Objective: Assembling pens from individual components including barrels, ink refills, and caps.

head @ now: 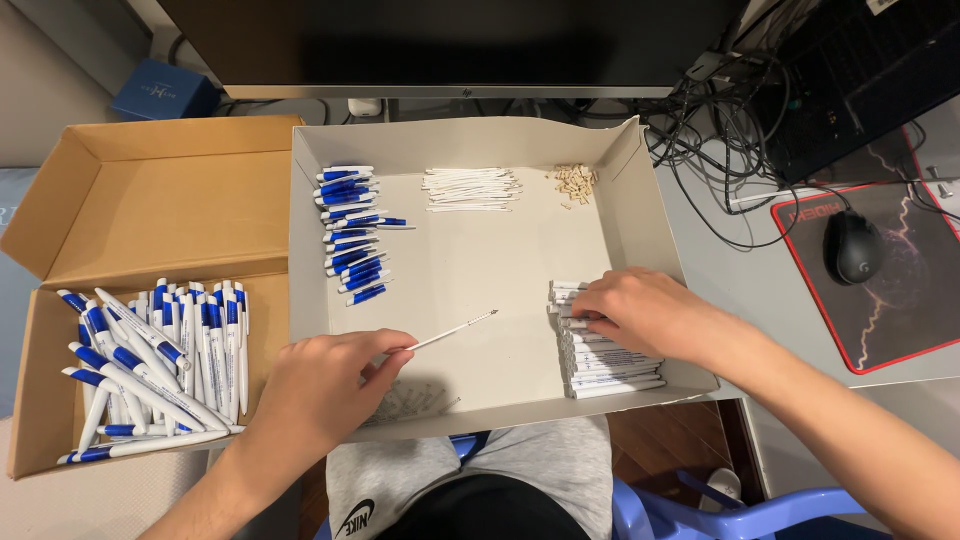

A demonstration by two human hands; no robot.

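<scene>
My left hand (325,385) pinches a thin white ink refill (455,331) with a small spring at its tip, held low over the white cardboard tray (480,140). My right hand (640,310) rests on a stack of white pen barrels (605,365) at the tray's right front, fingers curled onto the top ones. A row of blue-and-white pen halves (352,230) lies at the tray's left. More white refills (470,188) and a small heap of tan pieces (575,182) lie at its back.
A brown cardboard box (150,190) at the left holds several finished blue-and-white pens (155,365). A monitor (450,45) stands behind the tray. Cables (730,130), a black mouse (852,247) on a dark mouse pad (900,290) lie at the right.
</scene>
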